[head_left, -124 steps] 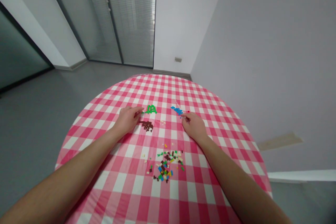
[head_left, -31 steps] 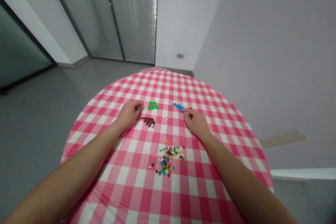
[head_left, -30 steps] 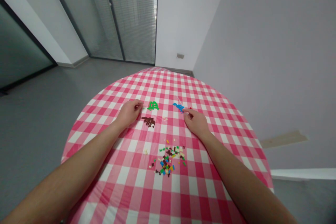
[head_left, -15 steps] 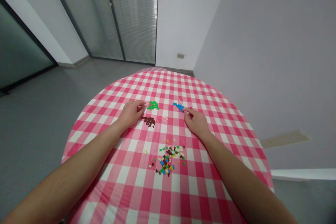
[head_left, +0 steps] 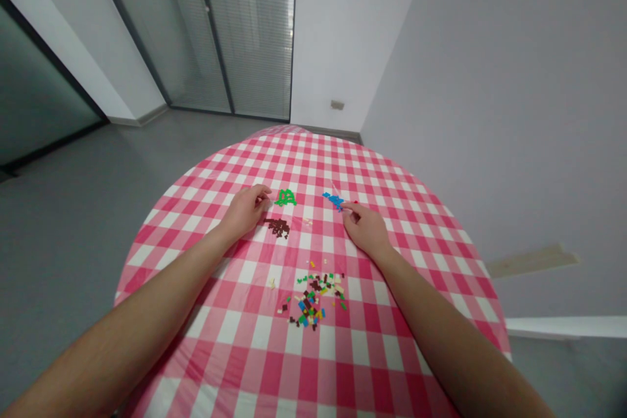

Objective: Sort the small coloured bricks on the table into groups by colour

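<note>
My left hand rests on the table just left of a small pile of green toy bricks. Its fingers are a little bent and apart, and I see nothing held in them. A pile of dark brown bricks lies close below that hand. On the other side, my right hand has its fingertips at the near end of a blue brick pile. Those fingers are drawn together; whatever sits between them is too small to make out. Just behind them shows a bit of red.
A mixed scatter of tiny bricks in several colours lies nearer to me. A few pale pieces sit between the hands. The round table has a red-and-white checked cloth. A wall stands to the right.
Both hands stay nearly in place. The left fingers have shifted very slightly upward; the brick piles look the same.
</note>
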The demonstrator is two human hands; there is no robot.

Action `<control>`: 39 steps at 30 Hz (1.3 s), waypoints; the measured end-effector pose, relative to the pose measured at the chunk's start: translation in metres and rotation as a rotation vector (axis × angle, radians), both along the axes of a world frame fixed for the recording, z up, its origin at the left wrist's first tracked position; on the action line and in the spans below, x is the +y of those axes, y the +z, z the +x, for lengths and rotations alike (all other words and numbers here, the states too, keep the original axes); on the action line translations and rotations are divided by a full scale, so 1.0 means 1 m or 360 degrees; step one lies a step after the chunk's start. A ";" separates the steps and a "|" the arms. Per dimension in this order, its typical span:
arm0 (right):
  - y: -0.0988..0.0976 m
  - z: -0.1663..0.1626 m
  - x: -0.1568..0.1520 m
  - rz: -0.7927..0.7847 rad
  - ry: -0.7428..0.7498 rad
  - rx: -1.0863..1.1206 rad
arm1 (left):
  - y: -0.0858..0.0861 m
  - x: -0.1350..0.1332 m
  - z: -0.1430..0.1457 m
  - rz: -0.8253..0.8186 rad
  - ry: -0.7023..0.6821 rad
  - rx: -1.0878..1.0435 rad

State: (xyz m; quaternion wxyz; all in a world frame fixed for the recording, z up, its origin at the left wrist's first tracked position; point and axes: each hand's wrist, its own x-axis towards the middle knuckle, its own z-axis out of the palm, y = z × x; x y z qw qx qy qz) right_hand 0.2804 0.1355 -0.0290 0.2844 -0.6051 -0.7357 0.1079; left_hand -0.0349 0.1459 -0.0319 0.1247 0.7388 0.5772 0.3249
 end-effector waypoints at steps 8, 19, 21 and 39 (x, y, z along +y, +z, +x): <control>0.000 0.000 0.000 -0.0005 0.0007 0.0019 | 0.001 0.000 -0.001 0.0019 -0.0092 0.0269; 0.003 -0.001 -0.001 -0.0018 0.0006 0.0040 | 0.007 -0.002 -0.003 0.0045 0.0037 0.0457; 0.003 -0.001 -0.001 -0.0019 0.0012 0.0036 | 0.008 -0.002 -0.005 0.0053 -0.0028 0.0468; 0.002 0.000 0.000 -0.0016 0.0025 0.0036 | 0.007 -0.004 -0.002 0.0154 -0.0140 0.0444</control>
